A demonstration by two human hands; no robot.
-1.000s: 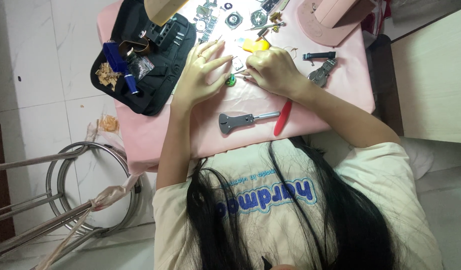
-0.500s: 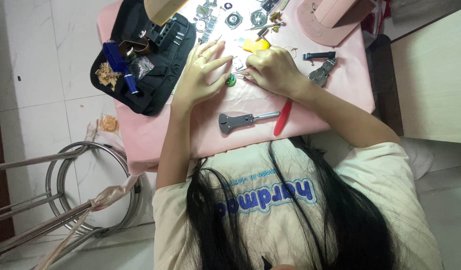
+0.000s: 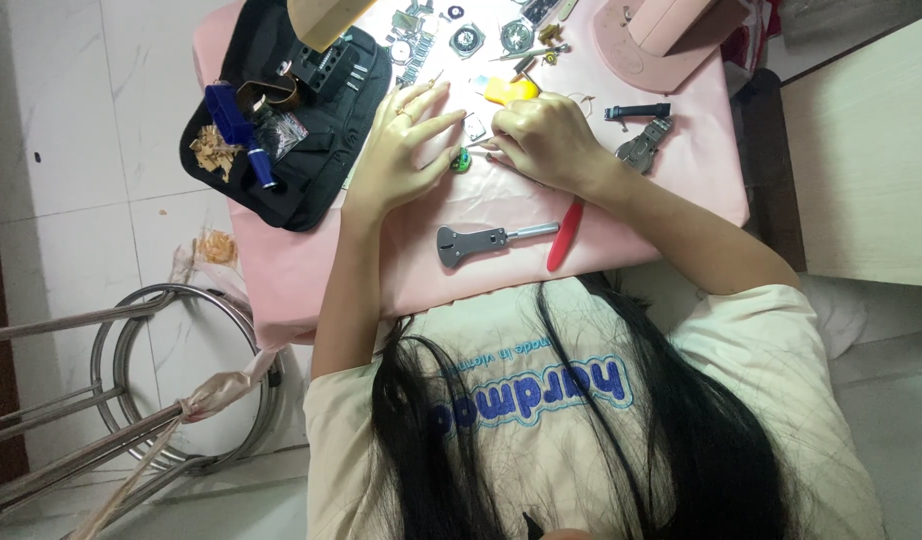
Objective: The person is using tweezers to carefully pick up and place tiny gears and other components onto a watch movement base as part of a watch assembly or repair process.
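Observation:
My left hand (image 3: 406,150) lies on the pink table cover (image 3: 641,215) with its fingers spread, the thumb next to a small green piece (image 3: 462,159). My right hand (image 3: 551,140) is curled just to the right of it, pinching a thin metal tool (image 3: 486,145) whose tip points toward the green piece. A small square watch case (image 3: 475,127) sits between the two hands, and a yellow object (image 3: 509,91) lies just beyond them. What is under my right palm is hidden.
A metal case wrench (image 3: 481,241) with a red handle (image 3: 565,236) lies near the table's front edge. A black tool pouch (image 3: 311,150) is at the left, pliers (image 3: 641,150) and a pink box (image 3: 661,40) at the right, watch parts (image 3: 466,38) at the back. A steel stool (image 3: 181,380) stands lower left.

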